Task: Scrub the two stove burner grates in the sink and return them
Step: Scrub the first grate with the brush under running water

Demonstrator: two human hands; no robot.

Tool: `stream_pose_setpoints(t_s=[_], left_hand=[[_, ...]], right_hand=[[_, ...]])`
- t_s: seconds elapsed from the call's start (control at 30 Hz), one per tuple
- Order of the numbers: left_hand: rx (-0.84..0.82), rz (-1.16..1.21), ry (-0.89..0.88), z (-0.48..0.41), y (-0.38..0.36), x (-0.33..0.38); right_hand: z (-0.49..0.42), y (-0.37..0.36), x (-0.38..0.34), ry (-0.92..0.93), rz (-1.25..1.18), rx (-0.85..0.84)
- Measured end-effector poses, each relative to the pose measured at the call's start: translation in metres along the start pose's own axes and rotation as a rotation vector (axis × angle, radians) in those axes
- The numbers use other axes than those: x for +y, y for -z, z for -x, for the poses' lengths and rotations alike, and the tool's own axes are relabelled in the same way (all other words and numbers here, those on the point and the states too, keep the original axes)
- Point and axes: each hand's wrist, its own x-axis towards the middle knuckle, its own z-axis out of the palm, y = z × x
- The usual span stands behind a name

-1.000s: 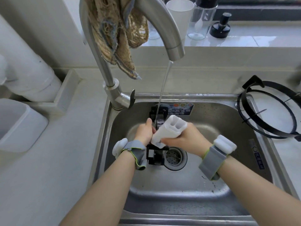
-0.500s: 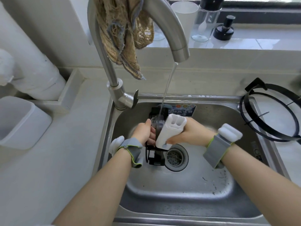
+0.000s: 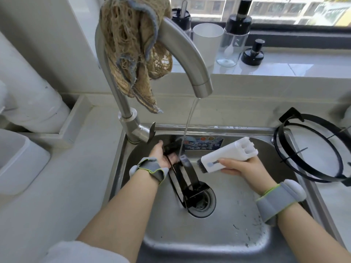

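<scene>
- The left hand grips the upper end of one black grate, fingers curled round it; the grate stands on edge in the sink, running from that hand down toward the drain.
- The right hand holds a white brush by its body; the bristles point at the left hand and hang just beside the grate, not touching it.
- Water from the faucet falls onto the grate right next to the left hand's fingers; this grate looks to be in mid-wash, between scrub strokes and rinsing.
- The second grate lies on the bench beyond the right hand, well apart from it and outside the sink; whether it is washed already or waiting cannot be told.
- Left to do, by my judgement: finish this grate, deal with the other if it is unwashed, and return both; neither is back in place yet.
- Hard to make out: the left hand's fingertips are tucked behind the grate; the grate's upper end is blurred under the stream; how much grime remains is possibly too fine to see.
- Cut off: the second grate runs past the frame edge on the right hand's side; no stove is in view.
</scene>
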Motion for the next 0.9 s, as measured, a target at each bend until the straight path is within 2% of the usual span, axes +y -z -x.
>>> stream_pose_setpoints(t_s=[0.13,0.27,0.4,0.53,0.73,0.9], left_hand=[[-0.017,-0.077,-0.007,0.001,0.001,-0.006],[0.023,-0.263,-0.003,0.009,0.014,-0.011],[0.076,-0.371,-0.057,0.018,0.029,-0.009],[0.035,-0.443,-0.097,0.024,0.033,-0.017],[0.182,-0.553,-0.378,0.024,0.045,-0.042],[0.17,-0.656,-0.539,0.023,0.054,-0.061]], right_hand=[[-0.003,0.006,0.004,0.01,-0.046,0.044],[-0.007,0.005,0.006,0.007,-0.136,0.121],[-0.006,-0.003,0.004,0.008,-0.161,0.102],[-0.005,-0.013,0.003,0.006,-0.179,0.095],[0.001,-0.028,0.002,0.031,-0.145,0.043],[0.001,-0.033,0.001,0.062,-0.089,0.042]])
